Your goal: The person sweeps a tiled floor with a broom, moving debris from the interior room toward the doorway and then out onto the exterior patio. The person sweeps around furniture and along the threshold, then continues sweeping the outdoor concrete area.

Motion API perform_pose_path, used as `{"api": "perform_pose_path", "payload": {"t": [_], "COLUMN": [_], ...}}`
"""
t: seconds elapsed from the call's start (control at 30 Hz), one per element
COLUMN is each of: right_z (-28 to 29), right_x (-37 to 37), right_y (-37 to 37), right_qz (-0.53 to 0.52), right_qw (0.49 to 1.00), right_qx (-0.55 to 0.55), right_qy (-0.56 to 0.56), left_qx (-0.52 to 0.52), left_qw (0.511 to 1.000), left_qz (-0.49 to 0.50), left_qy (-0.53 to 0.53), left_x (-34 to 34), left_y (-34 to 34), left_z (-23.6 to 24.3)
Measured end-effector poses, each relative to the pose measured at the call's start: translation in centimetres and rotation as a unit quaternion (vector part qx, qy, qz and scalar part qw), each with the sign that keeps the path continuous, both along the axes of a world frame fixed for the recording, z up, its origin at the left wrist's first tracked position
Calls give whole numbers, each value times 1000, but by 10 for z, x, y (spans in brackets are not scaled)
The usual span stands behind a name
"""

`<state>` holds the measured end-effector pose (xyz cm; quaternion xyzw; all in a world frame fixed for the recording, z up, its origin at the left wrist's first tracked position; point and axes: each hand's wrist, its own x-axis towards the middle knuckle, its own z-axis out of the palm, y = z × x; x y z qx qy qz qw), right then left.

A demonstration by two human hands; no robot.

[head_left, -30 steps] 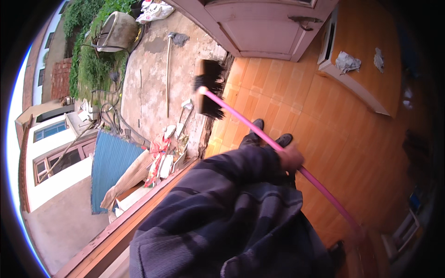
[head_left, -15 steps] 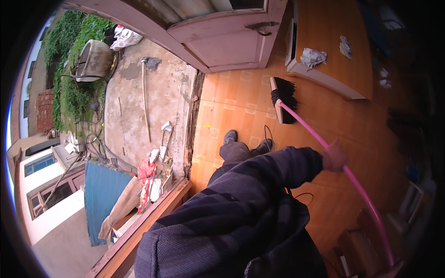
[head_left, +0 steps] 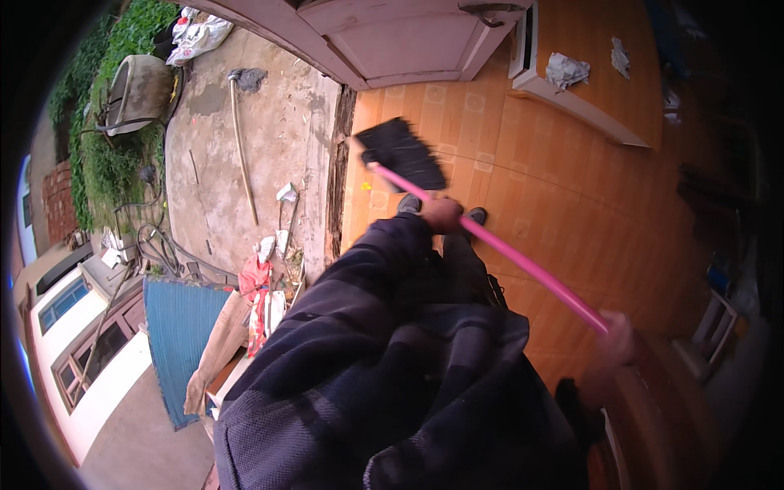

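Orange floor; 2 closed grips on broom (head_left: pixel 490 237)

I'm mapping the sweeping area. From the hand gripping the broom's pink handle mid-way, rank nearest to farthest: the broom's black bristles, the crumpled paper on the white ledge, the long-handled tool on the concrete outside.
From the left hand:
1. Black bristles, just up-left.
2. Long-handled tool, far left.
3. Crumpled paper, upper right; too close to call with the tool.

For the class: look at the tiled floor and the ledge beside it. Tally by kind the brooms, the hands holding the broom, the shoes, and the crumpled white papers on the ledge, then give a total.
Broom with pink handle: 1
Hands on the handle: 2, left hand and right hand
Shoes, toes only showing: 2, one and another
Crumpled white papers on the ledge: 2, one and another
Total: 7
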<state>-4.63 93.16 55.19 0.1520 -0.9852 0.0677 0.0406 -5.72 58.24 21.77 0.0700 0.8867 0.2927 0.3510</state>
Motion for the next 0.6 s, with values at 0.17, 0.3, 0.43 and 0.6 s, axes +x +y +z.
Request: {"api": "perform_pose_path", "payload": {"t": [0.17,0.3,0.43,0.6], "right_z": [-78,-104,-133,-159], "right_x": [-21,-31,-35,-36], "right_y": [-17,-25,-32,43], "right_qz": [-236,-347,-305,-392], "right_qw": [893,794,774,769], "right_qx": [-335,-417,-455,-430], "right_qy": [-187,-274,-317,-265], "left_qx": [-85,-126,-159,-118], "left_qw": [991,987,984,985], "left_qz": [-18,-35,-35,-124], "left_qy": [-105,-98,-69,8], "left_x": [60,92,103,77], "left_y": [-88,-117,-141,-95], "left_z": [44,80,107,123]}}
